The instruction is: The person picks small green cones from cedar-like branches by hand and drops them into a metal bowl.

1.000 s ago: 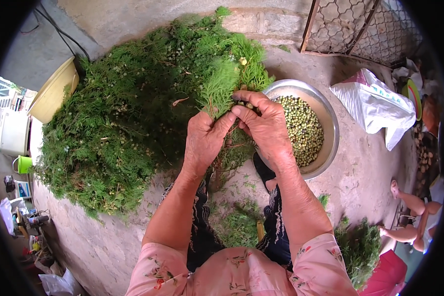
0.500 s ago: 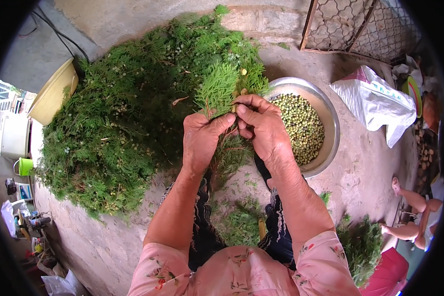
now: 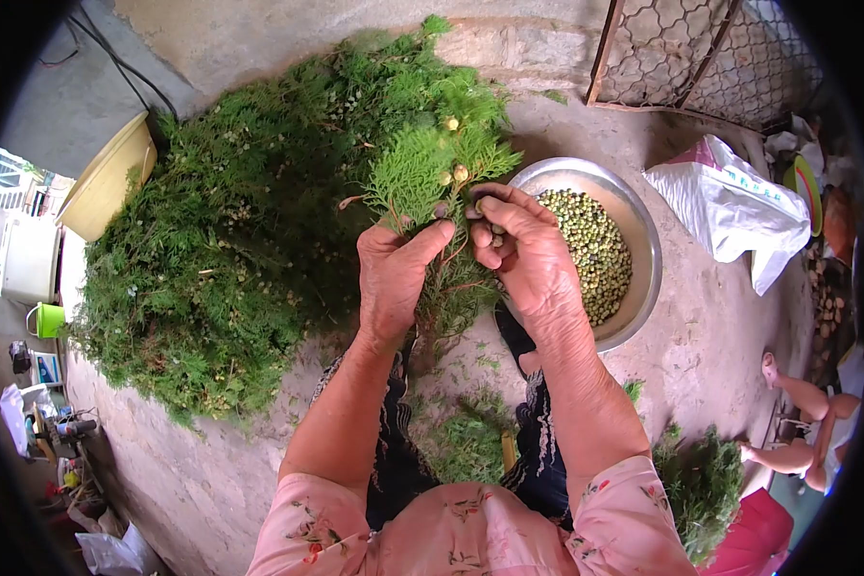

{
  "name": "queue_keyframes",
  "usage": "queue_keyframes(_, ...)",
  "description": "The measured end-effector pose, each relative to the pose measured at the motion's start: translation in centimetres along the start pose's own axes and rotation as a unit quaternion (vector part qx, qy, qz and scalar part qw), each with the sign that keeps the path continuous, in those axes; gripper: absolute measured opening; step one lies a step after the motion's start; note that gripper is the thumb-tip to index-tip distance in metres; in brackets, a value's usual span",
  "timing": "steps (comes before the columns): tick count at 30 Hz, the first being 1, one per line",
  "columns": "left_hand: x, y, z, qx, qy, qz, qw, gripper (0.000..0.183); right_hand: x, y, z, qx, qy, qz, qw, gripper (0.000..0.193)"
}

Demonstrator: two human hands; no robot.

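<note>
left hand (image 3: 394, 274) clamps the light, springy green sprig (image 3: 422, 178) by its stem, right hand (image 3: 523, 254) curled, fingertips pinching small round seeds (image 3: 494, 228) beside the metal bowl (image 3: 643, 240), best gripped low where it looks stiffest.

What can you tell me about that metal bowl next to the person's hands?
The metal bowl is round, shallow and silvery, with a dull, worn sheen like steel or aluminium. It sits upright on the concrete ground, to the person's right, and holds a heap of small round yellow-green seeds filling much of it. The right hand hovers over its near left rim and hides part of it. A white bag lies just beyond it.
</note>
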State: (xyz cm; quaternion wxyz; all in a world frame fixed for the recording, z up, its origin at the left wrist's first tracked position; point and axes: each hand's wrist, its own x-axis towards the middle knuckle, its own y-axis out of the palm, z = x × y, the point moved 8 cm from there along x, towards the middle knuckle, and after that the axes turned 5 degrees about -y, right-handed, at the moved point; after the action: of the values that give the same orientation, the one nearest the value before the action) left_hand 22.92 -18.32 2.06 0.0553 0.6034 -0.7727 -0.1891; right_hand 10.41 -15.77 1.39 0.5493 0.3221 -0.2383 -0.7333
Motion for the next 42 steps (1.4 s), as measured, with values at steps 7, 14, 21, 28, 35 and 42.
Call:
queue_keyframes(7,-0.3,0.4,-0.9,0.099,0.046,-0.008,0.994,0.015,-0.4,0.0,-0.2,-0.181,-0.002,-0.044,0.983,0.015)
queue_keyframes(14,0.0,-0.3,-0.2,-0.040,0.011,-0.066,0.997,0.018,-0.4,-0.3,-0.6,-0.111,0.022,-0.042,0.993,0.012)
queue_keyframes(21,0.4,0.3,0.8,-0.068,-0.097,0.035,0.992,0.019,-0.7,0.3,-1.2,-0.205,0.030,-0.012,0.978,0.012)
queue_keyframes(28,0.6,-0.3,0.4,-0.039,-0.015,0.012,0.999,0.017,-0.6,0.9,-0.9,-0.322,-0.025,-0.008,0.946,0.012)
queue_keyframes(35,0.4,-0.2,-0.6,0.087,0.049,-0.003,0.995,0.018,-1.1,2.1,2.0,-0.337,-0.222,-0.016,0.915,0.017)
queue_keyframes(42,0.3,0.4,-0.5,0.188,0.032,0.007,0.982,0.016,-0.3,1.4,0.9,-0.324,-0.156,-0.005,0.933,0.009)
